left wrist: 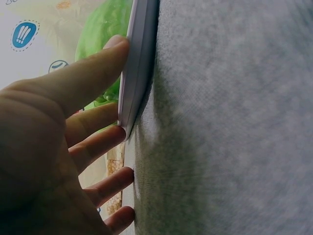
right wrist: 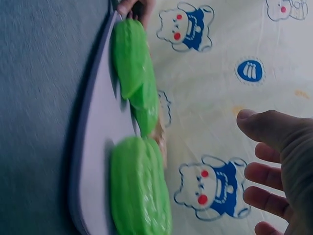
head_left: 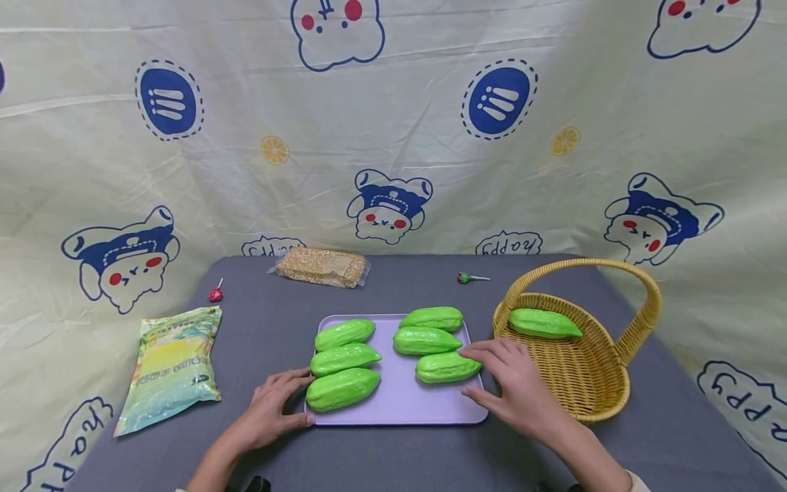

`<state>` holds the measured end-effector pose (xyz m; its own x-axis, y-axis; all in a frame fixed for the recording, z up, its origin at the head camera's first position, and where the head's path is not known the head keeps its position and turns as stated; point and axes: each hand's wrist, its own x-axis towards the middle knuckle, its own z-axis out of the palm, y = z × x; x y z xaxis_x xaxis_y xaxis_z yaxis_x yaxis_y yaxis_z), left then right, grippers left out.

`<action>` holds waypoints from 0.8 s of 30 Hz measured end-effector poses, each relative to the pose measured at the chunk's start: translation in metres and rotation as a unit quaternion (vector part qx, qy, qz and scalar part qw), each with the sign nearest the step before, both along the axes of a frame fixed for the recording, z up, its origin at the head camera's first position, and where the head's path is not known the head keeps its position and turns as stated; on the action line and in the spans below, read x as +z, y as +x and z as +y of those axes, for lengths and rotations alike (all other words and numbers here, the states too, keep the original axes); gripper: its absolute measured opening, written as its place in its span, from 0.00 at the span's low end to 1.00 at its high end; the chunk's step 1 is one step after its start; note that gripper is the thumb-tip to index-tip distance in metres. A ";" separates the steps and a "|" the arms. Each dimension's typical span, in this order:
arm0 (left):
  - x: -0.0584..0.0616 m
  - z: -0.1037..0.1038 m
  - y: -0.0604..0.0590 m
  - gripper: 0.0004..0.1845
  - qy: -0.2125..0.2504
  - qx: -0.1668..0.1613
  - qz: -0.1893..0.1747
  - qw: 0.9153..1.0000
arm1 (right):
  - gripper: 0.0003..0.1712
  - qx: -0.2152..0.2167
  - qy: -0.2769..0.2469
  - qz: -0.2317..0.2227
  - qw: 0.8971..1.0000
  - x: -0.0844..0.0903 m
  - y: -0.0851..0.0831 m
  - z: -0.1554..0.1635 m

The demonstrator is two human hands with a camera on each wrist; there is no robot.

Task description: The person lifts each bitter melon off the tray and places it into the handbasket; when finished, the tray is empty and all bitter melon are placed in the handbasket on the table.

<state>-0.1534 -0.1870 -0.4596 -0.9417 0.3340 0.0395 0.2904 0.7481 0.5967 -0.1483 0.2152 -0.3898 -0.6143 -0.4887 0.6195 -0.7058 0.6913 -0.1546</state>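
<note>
6 green gourds (head_left: 342,389) lie on the lilac tray (head_left: 399,403) in front of us, in 2 columns of 3. Our left hand (head_left: 270,410) rests at the tray's near left corner, fingers relaxed against its rim. Our right hand (head_left: 516,389) hovers spread over the right edge, fingertips just beside the nearest gourd (head_left: 447,367). 1 more gourd (head_left: 544,323) sits in the wicker basket (head_left: 590,383).

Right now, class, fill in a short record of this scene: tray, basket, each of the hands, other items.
tray: lilac tray holding six green gourds in two columns
basket: wicker basket right of tray, one gourd inside
left hand: left hand touching the tray's left edge
right hand: right hand open, at the nearest right-column gourd
other items: snack bag, grain packet, two lollipops
</note>
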 end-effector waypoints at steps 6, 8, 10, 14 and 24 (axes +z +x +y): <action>0.000 0.000 0.000 0.34 -0.001 -0.001 0.000 1.000 | 0.27 0.024 0.010 -0.003 1.000 -0.010 0.002 -0.020; 0.000 0.000 0.000 0.34 -0.001 -0.001 0.002 1.000 | 0.26 0.034 0.014 0.001 0.999 -0.012 0.001 -0.027; 0.000 0.001 0.000 0.34 0.000 -0.001 0.004 1.000 | 0.26 0.042 0.018 0.010 0.999 -0.014 0.001 -0.035; -0.001 0.000 0.000 0.33 -0.001 -0.001 0.009 1.000 | 0.29 0.058 0.019 0.017 0.998 -0.019 0.000 -0.049; 0.001 0.001 0.001 0.33 0.002 0.002 -0.001 1.000 | 0.30 0.074 0.033 -0.007 0.997 -0.031 -0.008 -0.073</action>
